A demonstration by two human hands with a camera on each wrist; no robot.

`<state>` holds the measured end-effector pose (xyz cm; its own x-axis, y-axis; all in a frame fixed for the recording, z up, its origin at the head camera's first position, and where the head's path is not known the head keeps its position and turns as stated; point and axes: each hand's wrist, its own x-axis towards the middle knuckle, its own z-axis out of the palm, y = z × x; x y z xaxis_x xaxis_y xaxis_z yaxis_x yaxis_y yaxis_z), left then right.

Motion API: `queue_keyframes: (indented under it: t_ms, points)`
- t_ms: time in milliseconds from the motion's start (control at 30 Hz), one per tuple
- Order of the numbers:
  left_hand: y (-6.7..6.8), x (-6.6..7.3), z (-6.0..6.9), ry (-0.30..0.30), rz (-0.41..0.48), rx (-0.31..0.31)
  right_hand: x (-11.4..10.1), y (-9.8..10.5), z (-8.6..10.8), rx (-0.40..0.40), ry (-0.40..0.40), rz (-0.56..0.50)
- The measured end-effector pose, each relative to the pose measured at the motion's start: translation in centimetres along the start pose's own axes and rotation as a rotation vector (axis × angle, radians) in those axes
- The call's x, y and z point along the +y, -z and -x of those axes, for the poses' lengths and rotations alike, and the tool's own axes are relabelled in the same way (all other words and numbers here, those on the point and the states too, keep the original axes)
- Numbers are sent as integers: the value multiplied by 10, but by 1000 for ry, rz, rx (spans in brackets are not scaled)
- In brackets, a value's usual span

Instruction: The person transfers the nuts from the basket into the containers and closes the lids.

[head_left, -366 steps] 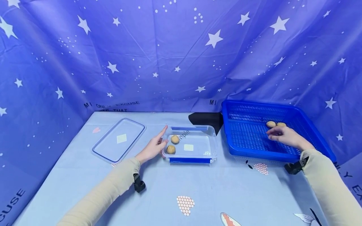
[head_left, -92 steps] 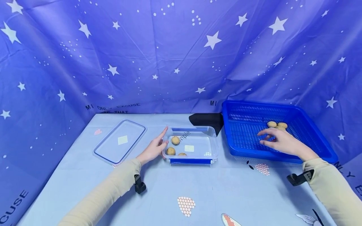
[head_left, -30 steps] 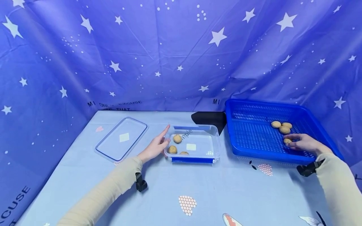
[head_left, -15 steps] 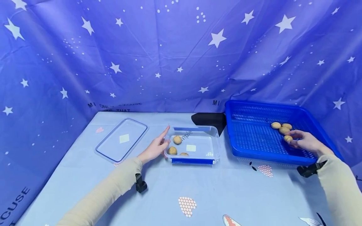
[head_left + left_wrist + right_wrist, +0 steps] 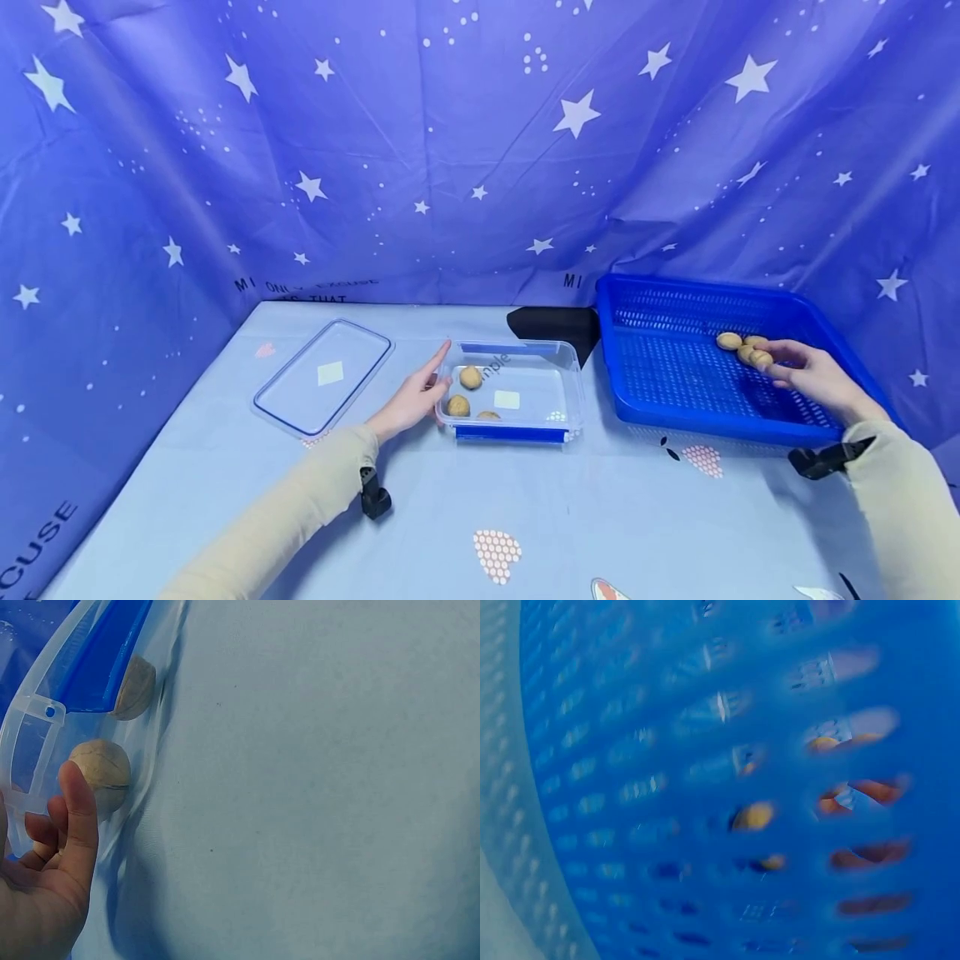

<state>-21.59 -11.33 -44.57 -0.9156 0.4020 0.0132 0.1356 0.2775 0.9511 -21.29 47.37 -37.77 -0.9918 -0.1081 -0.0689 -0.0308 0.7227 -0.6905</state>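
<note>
"What takes up most room?"

"A starry blue curtain (image 5: 480,167) behind the counter (image 5: 637,517), which wears pale cloth. Next, the blue basket (image 5: 720,425) at the right; in the right wrist view its perforated wall hides most of the hand."

"And smaller?"

"The clear box (image 5: 532,392), just left of the basket, then its lid (image 5: 318,396), lying flat beyond the left hand (image 5: 408,400)."

"What's that hand doing?"

"Same as a second ago: index finger straight, touching the box's left end, gripping nothing. The right hand (image 5: 821,379) is what changed. Its fingertips pinch a walnut (image 5: 761,360) inside the basket. A second ago that walnut sat nearer the front wall, apart from the rest; now it's right up by the three loose walnuts (image 5: 729,341). Touching or not, I can't tell."

"Any in the box?"

"Three walnuts (image 5: 470,377) at its left side, against two twelve seconds ago. The front clasp (image 5: 510,435) partly covers the third."
</note>
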Motion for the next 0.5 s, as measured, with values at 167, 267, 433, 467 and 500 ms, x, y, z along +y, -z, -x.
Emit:
queue_keyframes:
  t_ms: [167, 267, 433, 467, 500]
  points:
    - [1, 4, -3, -9, -1, 6, -19, 2, 2, 49, 53, -39]
    - [2, 4, -3, -11, -2, 3, -32, -1, 3, 64, 121, -84]
    - [1, -2, -3, -2, -11, -17, -54, -12, 11, 48, 179, -71]
    - [0, -3, -3, -4, -11, -18, -58, -14, 12, 54, 178, -62]
    - [0, -3, -2, -11, -7, -19, -62, -17, 13, 60, 179, -54]
